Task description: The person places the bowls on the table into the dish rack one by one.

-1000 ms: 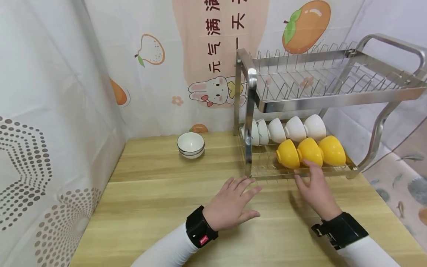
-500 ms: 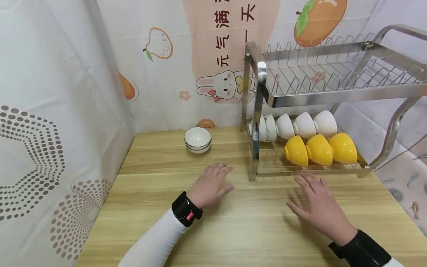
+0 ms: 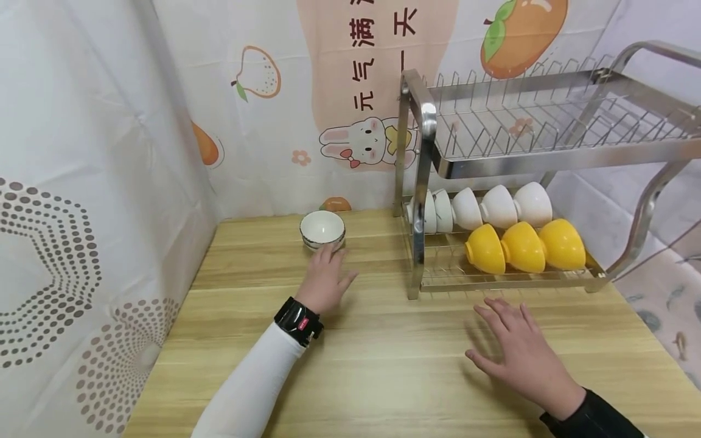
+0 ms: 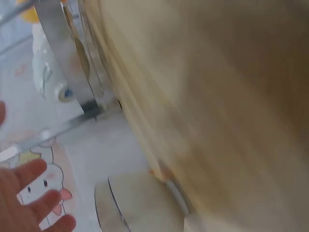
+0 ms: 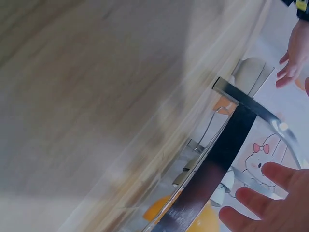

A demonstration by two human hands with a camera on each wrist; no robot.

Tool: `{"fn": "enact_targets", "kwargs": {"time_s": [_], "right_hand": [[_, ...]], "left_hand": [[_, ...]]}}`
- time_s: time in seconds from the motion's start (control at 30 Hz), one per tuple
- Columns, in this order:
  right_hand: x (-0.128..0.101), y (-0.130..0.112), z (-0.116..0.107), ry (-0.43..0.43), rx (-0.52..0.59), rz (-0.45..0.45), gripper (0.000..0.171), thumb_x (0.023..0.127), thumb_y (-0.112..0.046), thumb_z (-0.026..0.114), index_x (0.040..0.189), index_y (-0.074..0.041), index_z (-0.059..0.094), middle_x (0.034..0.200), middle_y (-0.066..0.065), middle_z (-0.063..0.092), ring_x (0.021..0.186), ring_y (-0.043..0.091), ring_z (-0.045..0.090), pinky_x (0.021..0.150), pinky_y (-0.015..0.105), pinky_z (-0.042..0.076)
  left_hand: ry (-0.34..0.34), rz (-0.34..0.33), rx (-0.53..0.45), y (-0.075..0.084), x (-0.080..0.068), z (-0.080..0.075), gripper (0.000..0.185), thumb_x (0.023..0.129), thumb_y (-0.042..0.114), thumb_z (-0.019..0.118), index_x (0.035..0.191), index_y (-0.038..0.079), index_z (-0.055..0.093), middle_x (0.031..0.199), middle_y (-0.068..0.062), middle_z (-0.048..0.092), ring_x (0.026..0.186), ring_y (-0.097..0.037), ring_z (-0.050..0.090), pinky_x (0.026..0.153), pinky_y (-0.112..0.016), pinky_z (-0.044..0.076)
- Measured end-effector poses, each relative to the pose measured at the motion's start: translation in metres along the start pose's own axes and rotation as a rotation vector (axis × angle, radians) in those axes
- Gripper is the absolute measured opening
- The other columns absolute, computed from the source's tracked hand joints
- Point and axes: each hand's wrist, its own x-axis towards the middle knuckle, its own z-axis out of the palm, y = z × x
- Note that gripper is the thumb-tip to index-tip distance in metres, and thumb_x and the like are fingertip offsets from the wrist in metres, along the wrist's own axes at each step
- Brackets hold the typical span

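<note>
My left hand (image 3: pixel 324 281) is out near the far left part of the desk (image 3: pixel 383 365), fingers straight and relaxed, tips right at the near rim of the white bowl (image 3: pixel 322 230). From above I can't tell whether they touch it or stop just short. It looks like two bowls nested, standing upright close to the desk's back edge, just left of the dish rack (image 3: pixel 526 164).

My right hand (image 3: pixel 520 350) lies spread and flat toward the front right of the desk, holding nothing, well apart from the bowl and just in front of the rack's lower tier.

To take the bowl well, I'd judge: thumb inside the rim, fingers under the outer wall, and pinch firmly, since glazed ceramic is likely slick. If two are stacked, I should grip low enough to bring both, or peel the top one off cleanly so the lower one doesn't rattle.

The rack's lower tier holds yellow bowls (image 3: pixel 523 246) in front and white bowls (image 3: pixel 482 207) behind, tipped on their sides. The steel post (image 3: pixel 420 201) stands at its near left corner, so I'd lift clear of it.
</note>
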Motion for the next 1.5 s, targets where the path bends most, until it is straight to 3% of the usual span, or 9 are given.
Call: {"fn": "enact_targets", "kwargs": {"time_s": [0.17, 0.3, 0.4, 0.53, 0.77, 0.87, 1.03, 1.3, 1.5], "right_hand": [[0.001, -0.004, -0.002, 0.009, -0.007, -0.02, 0.081, 0.077, -0.054, 0.078, 0.139, -0.008, 0.052, 0.143, 0.021, 0.047, 0.13, 0.043, 0.04, 0.12, 0.052, 0.001], [0.001, -0.005, -0.001, 0.018, -0.012, -0.028, 0.08, 0.077, -0.053, 0.079, 0.137, -0.008, 0.053, 0.142, 0.021, 0.048, 0.129, 0.042, 0.041, 0.121, 0.051, 0.0], [-0.002, -0.005, 0.001, 0.02, -0.015, -0.03, 0.079, 0.077, -0.052, 0.079, 0.137, -0.008, 0.053, 0.14, 0.021, 0.049, 0.128, 0.041, 0.042, 0.121, 0.051, 0.0], [-0.008, -0.008, 0.005, 0.034, -0.011, -0.029, 0.078, 0.077, -0.051, 0.08, 0.136, -0.007, 0.054, 0.14, 0.02, 0.05, 0.128, 0.04, 0.043, 0.121, 0.05, 0.0], [-0.019, -0.015, 0.011, 0.046, -0.02, -0.028, 0.076, 0.077, -0.049, 0.08, 0.135, -0.007, 0.055, 0.138, 0.018, 0.051, 0.127, 0.039, 0.044, 0.121, 0.044, -0.003], [-0.021, -0.015, 0.013, 0.051, -0.026, -0.03, 0.076, 0.077, -0.05, 0.08, 0.136, -0.007, 0.055, 0.138, 0.017, 0.052, 0.126, 0.038, 0.045, 0.121, 0.045, -0.002], [-0.017, -0.013, 0.012, 0.068, -0.029, -0.039, 0.075, 0.077, -0.049, 0.08, 0.135, -0.007, 0.056, 0.137, 0.016, 0.052, 0.127, 0.036, 0.045, 0.121, 0.041, -0.003], [-0.012, -0.012, 0.009, 0.043, -0.026, -0.014, 0.072, 0.079, -0.046, 0.08, 0.135, -0.008, 0.055, 0.137, 0.015, 0.053, 0.126, 0.034, 0.046, 0.121, 0.043, -0.002], [-0.009, -0.012, 0.007, 0.057, -0.021, -0.007, 0.07, 0.08, -0.041, 0.081, 0.135, -0.006, 0.055, 0.137, 0.016, 0.053, 0.126, 0.035, 0.046, 0.121, 0.041, -0.004]], "left_hand": [[0.103, -0.063, 0.027, -0.009, 0.021, -0.007, 0.054, 0.096, 0.032, 0.065, 0.142, 0.008, 0.05, 0.149, -0.015, 0.039, 0.14, -0.034, 0.031, 0.116, -0.052, 0.023], [0.126, -0.078, 0.068, -0.015, 0.037, -0.01, 0.048, 0.096, 0.027, 0.066, 0.137, 0.007, 0.054, 0.142, -0.013, 0.049, 0.135, -0.032, 0.04, 0.113, -0.051, 0.029], [0.101, -0.084, 0.139, -0.021, 0.046, -0.008, 0.044, 0.096, 0.026, 0.065, 0.135, 0.007, 0.057, 0.136, -0.012, 0.055, 0.131, -0.029, 0.046, 0.112, -0.051, 0.031], [0.012, -0.131, 0.235, -0.026, 0.05, -0.004, 0.036, 0.096, 0.025, 0.062, 0.128, 0.007, 0.063, 0.128, -0.011, 0.063, 0.124, -0.029, 0.054, 0.113, -0.052, 0.03], [-0.048, -0.125, 0.359, -0.028, 0.044, 0.001, 0.011, 0.091, 0.019, 0.067, 0.092, 0.011, 0.075, 0.089, -0.007, 0.074, 0.092, -0.028, 0.067, 0.103, -0.051, 0.038], [-0.058, -0.118, 0.348, -0.03, 0.045, 0.002, 0.007, 0.089, 0.017, 0.069, 0.089, 0.013, 0.075, 0.083, -0.003, 0.074, 0.086, -0.025, 0.069, 0.1, -0.049, 0.04], [-0.025, -0.129, 0.246, -0.034, 0.052, -0.001, 0.006, 0.09, 0.018, 0.07, 0.089, 0.015, 0.075, 0.084, -0.001, 0.075, 0.086, -0.022, 0.07, 0.095, -0.048, 0.043], [-0.03, -0.166, 0.163, -0.04, 0.054, -0.004, 0.016, 0.094, 0.025, 0.068, 0.106, 0.021, 0.078, 0.1, 0.001, 0.075, 0.101, -0.024, 0.068, 0.097, -0.049, 0.042], [0.023, -0.142, 0.143, -0.04, 0.059, -0.005, 0.014, 0.096, 0.023, 0.065, 0.103, 0.017, 0.076, 0.098, -0.001, 0.076, 0.1, -0.024, 0.069, 0.098, -0.05, 0.042]]}}
